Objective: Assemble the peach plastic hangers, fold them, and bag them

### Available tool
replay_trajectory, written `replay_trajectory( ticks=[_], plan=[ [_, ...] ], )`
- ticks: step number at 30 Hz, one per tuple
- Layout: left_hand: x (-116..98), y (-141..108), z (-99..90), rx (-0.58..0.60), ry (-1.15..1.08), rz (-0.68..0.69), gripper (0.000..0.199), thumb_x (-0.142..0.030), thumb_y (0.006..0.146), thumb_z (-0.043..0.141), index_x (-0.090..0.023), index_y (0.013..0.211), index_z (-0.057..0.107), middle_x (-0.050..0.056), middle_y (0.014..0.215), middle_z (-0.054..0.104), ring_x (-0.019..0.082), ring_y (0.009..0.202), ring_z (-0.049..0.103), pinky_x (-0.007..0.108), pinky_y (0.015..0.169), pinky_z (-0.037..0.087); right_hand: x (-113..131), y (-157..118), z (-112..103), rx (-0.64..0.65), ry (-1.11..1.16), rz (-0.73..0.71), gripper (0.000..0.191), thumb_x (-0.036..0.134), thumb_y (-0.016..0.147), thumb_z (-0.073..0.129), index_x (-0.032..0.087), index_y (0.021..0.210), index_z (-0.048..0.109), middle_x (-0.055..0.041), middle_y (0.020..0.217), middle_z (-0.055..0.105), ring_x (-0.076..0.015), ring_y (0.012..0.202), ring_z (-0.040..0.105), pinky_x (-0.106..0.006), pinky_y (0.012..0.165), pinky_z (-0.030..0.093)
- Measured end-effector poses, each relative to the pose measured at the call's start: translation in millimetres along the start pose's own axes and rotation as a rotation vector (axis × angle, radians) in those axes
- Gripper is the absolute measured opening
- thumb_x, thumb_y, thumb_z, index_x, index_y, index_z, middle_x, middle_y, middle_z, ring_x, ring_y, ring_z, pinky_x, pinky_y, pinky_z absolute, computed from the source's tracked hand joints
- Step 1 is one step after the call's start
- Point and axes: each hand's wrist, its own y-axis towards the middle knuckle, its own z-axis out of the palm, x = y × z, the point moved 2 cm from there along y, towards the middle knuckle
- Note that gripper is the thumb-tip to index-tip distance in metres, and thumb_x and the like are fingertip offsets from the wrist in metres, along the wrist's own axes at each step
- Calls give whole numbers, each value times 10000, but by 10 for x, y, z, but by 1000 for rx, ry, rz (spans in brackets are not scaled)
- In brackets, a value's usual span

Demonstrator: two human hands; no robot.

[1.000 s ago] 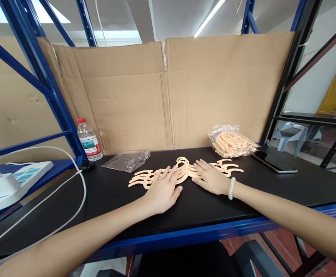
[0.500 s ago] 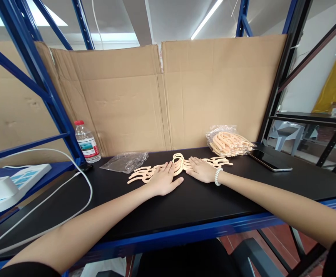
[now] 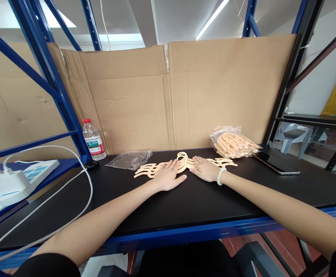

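A fanned stack of peach clothes hangers (image 3: 148, 169) lies on the black tabletop in front of me, their curved hooks bunched at the middle. My left hand (image 3: 168, 177) rests flat on the left arms of the hangers, fingers stretched out and thumb spread to the right. On the right arms lies my right hand (image 3: 204, 169), also flat and open, with a white beaded band (image 3: 221, 176) at the wrist. Parts of the hangers are hidden under both palms. Neither hand is gripping anything.
A flattened clear plastic bag (image 3: 129, 160) lies at the left, near a water bottle (image 3: 94, 140). More hangers sit in a clear bag (image 3: 234, 144) at the back right beside a phone (image 3: 276, 163). A white cable (image 3: 90, 194) loops from a power strip (image 3: 37, 173). Cardboard (image 3: 225, 88) stands behind.
The view has shifted slightly, so everything sits a little further right in the picture. Both hands stay flat on the hangers.
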Motion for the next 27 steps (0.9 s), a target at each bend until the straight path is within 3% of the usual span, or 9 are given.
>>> replay_trajectory(
  ticks=[4,8,17,27],
  plan=[
    [-25,-19,13,-49,-2,39,778,-574,920,260,-26,1472,235,176,1542,206,273,1438,169,403,1162,145,-70,13,34,-34,5,-45,831,605,932,189,-36,1454,271,-217,1498,277,-332,1394,247,-432,1152,196],
    [-21,0,11,-53,-5,57,750,-545,922,295,-32,1468,257,177,1534,235,282,1430,198,405,1161,154,-101,39,39,-6,-5,-58,854,621,927,170,-38,1465,234,-214,1509,247,-332,1407,205,-448,1154,191],
    [144,110,-10,40,2,55,879,-684,876,246,-74,1502,157,161,1560,133,296,1446,110,453,1158,101,-38,197,28,17,-34,-40,781,532,949,171,-52,1466,211,-208,1522,211,-313,1415,182,-423,1164,165],
    [355,219,-40,44,26,33,904,-698,865,230,-52,1495,170,156,1560,130,286,1447,117,429,1166,95,-40,502,47,18,5,-57,777,523,947,202,-53,1467,206,-200,1527,196,-292,1423,161,-385,1166,142]
  ],
)
